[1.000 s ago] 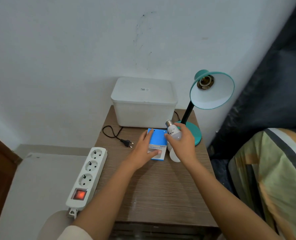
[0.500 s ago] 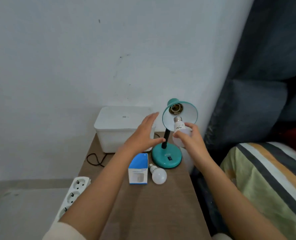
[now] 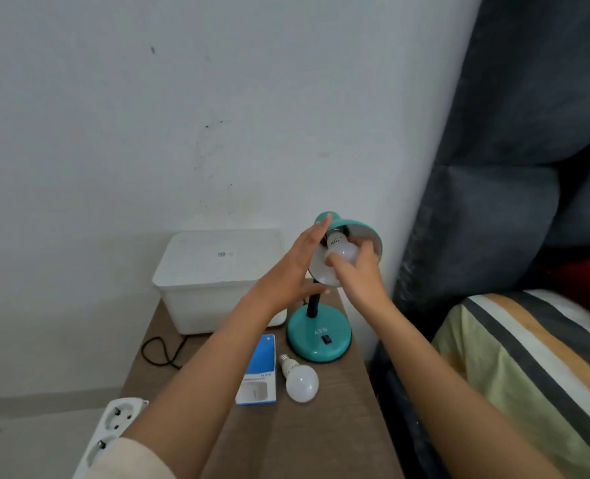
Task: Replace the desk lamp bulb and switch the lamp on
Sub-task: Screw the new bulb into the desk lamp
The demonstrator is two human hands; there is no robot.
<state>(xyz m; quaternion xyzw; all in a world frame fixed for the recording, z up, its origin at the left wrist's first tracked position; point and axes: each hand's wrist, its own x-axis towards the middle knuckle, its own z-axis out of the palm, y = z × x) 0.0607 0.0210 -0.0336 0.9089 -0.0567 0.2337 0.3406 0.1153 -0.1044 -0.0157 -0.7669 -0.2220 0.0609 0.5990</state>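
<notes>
A teal desk lamp point(image 3: 318, 335) stands at the back right of a wooden bedside table point(image 3: 307, 430), with a black rocker switch on its base. My right hand point(image 3: 355, 271) grips a white bulb point(image 3: 341, 249) whose screw base sits at the socket inside the lamp shade point(image 3: 366, 233). My left hand point(image 3: 293, 267) is flat against the left side of the shade, fingers apart. A second white bulb point(image 3: 300, 381) lies on the table in front of the lamp base, next to a blue and white bulb box point(image 3: 258, 371).
A white lidded plastic box point(image 3: 214, 271) stands against the wall left of the lamp. A black cord point(image 3: 158, 354) curls on the table. A white power strip point(image 3: 114, 426) lies at the lower left. A bed with a striped blanket point(image 3: 535, 368) and a dark headboard stand to the right.
My right hand lifted the bulb from the table up into the lamp shade. My left hand left the blue box and came up against the shade. The view swung right.
</notes>
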